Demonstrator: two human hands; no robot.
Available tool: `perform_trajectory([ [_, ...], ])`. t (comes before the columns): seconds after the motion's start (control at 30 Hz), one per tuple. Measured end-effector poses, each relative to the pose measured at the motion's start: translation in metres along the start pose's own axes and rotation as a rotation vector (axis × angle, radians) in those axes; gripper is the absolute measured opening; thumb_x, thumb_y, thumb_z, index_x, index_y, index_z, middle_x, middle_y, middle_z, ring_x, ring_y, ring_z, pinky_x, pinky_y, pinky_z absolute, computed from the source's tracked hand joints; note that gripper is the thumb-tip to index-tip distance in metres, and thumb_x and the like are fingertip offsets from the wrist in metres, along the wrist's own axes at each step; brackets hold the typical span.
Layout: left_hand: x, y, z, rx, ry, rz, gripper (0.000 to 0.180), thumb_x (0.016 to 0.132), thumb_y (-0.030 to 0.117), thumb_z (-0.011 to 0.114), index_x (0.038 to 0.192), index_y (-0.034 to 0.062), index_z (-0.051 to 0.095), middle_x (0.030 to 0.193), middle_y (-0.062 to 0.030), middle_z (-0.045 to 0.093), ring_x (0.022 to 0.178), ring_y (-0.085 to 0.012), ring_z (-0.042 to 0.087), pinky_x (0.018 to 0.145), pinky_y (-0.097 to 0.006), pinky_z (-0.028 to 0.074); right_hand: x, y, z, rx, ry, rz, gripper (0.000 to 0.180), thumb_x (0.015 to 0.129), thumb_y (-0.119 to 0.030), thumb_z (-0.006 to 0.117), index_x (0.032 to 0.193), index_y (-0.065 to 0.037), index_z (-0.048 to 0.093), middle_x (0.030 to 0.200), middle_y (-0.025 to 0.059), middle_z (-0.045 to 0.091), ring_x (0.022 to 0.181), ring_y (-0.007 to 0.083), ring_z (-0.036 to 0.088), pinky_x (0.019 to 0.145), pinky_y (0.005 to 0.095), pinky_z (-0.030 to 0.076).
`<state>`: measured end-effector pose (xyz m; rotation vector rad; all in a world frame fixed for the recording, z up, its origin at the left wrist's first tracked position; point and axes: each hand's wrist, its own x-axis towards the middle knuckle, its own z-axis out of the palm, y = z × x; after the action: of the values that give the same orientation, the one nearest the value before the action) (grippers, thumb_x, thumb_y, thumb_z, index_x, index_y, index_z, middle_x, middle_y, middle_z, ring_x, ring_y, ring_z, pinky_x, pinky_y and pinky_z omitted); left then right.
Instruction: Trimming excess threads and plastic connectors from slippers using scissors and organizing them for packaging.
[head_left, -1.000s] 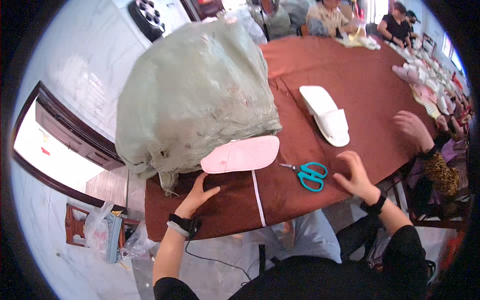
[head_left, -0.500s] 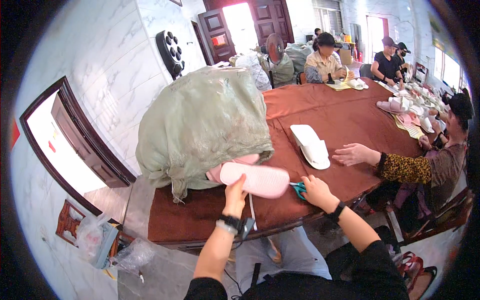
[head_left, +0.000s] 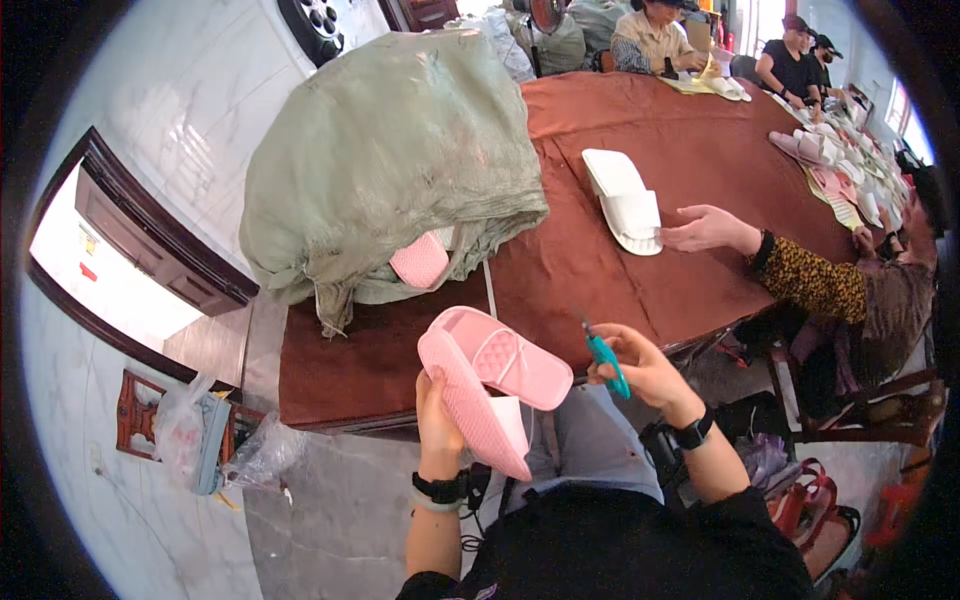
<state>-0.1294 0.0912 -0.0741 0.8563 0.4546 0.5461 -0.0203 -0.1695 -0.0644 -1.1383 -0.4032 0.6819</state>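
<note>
My left hand (head_left: 437,415) grips a pair of pink slippers (head_left: 460,384) in front of the table edge. One slipper is tilted with its ribbed sole showing; the other lies across behind it, its bumpy inside visible. A thin pale strand hangs by them. To their right, my right hand (head_left: 648,372) is closed on small teal-handled scissors (head_left: 607,362), the dark tip pointing up and away from the slippers. Left of centre, a big grey-green woven sack (head_left: 390,150) sits on the table, a pink slipper (head_left: 420,262) poking from its mouth.
A white slipper (head_left: 630,212) lies on the brown-covered table (head_left: 700,140), touched or nearly touched by a co-worker's hand (head_left: 712,230) from the right. Slippers are heaped (head_left: 850,175) at the far right. Other people sit beyond. A chair (head_left: 140,415) with plastic bags stands at left.
The pink slippers have come off the table edge toward me and turned, now showing both of the pair. My right hand has turned the scissors upward. The view has tilted down.
</note>
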Motion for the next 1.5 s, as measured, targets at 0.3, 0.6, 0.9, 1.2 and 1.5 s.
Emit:
perform_trajectory([
  [0.3, -0.015, -0.028, -0.047, 0.162, -0.138, 0.022, 0.033, 0.098, 0.032, 0.038, 0.112, 0.0043, 0.049, 0.091, -0.0012, 0.053, 0.079, -0.0083, 0.049, 0.07, -0.024, 0.042, 0.088, 0.007, 0.041, -0.972, 0.079, -0.552, 0.04, 0.074, -0.026, 0.074, 0.105, -0.004, 0.061, 0.075, 0.0095, 0.065, 0.06, 0.0198, 0.062, 0.055, 0.0304, 0.047],
  [0.6, -0.026, -0.056, -0.075, 0.486, -0.106, 0.161, 0.046, 0.082, 0.01, 0.06, 0.121, 0.0009, 0.037, 0.11, -0.0071, 0.046, 0.102, -0.0158, 0.046, 0.091, -0.031, 0.038, 0.191, 0.023, 0.094, -1.251, -0.186, -0.188, 0.041, 0.072, -0.018, 0.066, 0.111, -0.012, 0.054, 0.086, 0.0165, 0.065, 0.078, 0.0316, 0.064, 0.067, 0.04, 0.05],
  [0.9, -0.031, -0.066, -0.083, 0.51, -0.257, 0.132, 0.061, 0.065, -0.001, 0.066, 0.118, 0.0015, 0.036, 0.108, -0.007, 0.046, 0.1, -0.0173, 0.048, 0.089, -0.031, 0.041, 0.183, 0.033, 0.08, -1.047, -0.151, 0.03, 0.053, 0.068, -0.033, 0.071, 0.108, -0.001, 0.056, 0.095, 0.0175, 0.063, 0.088, 0.0285, 0.061, 0.075, 0.0371, 0.048],
  [1.2, -0.002, -0.017, -0.031, 0.339, -0.784, -0.185, 0.074, 0.063, 0.015, 0.082, 0.121, 0.0001, 0.038, 0.104, -0.0052, 0.054, 0.097, -0.0151, 0.055, 0.086, -0.03, 0.045, 0.087, -0.063, 0.069, -0.648, 0.178, -0.324, 0.045, 0.077, -0.01, 0.069, 0.114, -0.004, 0.043, 0.084, 0.004, 0.056, 0.074, 0.0084, 0.052, 0.061, 0.0245, 0.045],
  [1.5, -0.043, -0.041, 0.008, 0.477, -0.336, 0.214, 0.057, 0.059, 0.008, 0.084, 0.103, 0.0012, 0.047, 0.096, -0.0059, 0.058, 0.085, -0.0129, 0.057, 0.076, -0.027, 0.048, 0.057, -0.057, 0.02, -0.386, 0.321, -0.486, 0.046, 0.079, -0.008, 0.066, 0.116, -0.004, 0.041, 0.076, 0.0068, 0.057, 0.064, 0.0097, 0.054, 0.054, 0.0267, 0.044],
])
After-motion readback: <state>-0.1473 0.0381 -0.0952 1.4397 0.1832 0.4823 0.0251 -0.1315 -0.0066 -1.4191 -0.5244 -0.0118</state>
